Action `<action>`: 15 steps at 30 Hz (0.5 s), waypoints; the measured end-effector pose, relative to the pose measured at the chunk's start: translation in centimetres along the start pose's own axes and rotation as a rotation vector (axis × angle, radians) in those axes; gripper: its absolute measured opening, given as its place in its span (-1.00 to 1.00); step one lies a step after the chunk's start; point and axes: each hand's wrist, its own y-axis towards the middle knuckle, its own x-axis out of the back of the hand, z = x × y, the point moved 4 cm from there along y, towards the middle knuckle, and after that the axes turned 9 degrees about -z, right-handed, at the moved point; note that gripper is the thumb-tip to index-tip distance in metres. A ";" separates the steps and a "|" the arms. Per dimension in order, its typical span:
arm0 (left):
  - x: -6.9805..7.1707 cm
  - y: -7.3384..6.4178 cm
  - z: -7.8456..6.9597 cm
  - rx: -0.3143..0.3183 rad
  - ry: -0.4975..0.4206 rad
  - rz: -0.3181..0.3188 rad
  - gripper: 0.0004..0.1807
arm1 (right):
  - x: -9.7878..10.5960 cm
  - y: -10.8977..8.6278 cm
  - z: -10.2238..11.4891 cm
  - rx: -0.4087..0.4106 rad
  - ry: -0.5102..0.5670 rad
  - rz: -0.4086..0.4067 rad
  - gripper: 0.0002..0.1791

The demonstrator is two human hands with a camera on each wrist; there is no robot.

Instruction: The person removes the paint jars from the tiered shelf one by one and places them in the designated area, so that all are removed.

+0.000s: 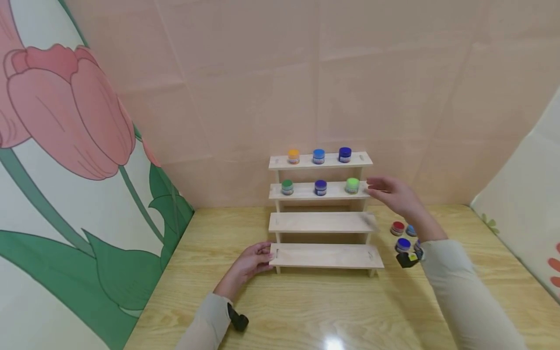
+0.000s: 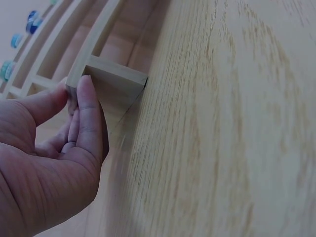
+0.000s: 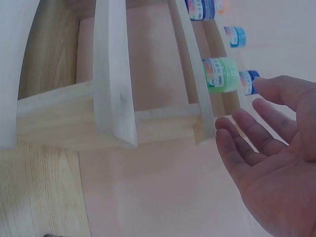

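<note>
A stepped wooden rack (image 1: 321, 222) stands against the back wall. My left hand (image 1: 251, 263) pinches the left end of its lowest shelf (image 1: 325, 255); in the left wrist view the thumb is above the board edge and the fingers (image 2: 89, 118) are below. Beside the right end of the second shelf from the top, my right hand (image 1: 395, 197) is held with loosely bent fingers and nothing in it. Nearest to it is a light green paint jar (image 1: 352, 185), apart from the fingers. A purple-blue jar (image 1: 321, 187) and a green jar (image 1: 287, 187) share that shelf.
Orange (image 1: 293, 156), light blue (image 1: 319, 156) and dark blue (image 1: 344, 154) jars line the top shelf. Several jars, including a red one (image 1: 397, 228) and a blue one (image 1: 403, 244), stand on the wooden table (image 1: 306, 311) right of the rack, partly behind my right forearm.
</note>
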 end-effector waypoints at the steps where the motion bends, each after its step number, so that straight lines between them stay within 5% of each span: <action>1: 0.0 0.0 0.0 0.005 -0.001 -0.003 -0.38 | -0.2 0.2 0.0 0.006 0.003 0.002 -0.41; 15: 0.0 0.0 0.1 -0.003 0.001 -0.006 -0.38 | -1.6 2.1 0.7 0.016 0.049 0.021 -0.44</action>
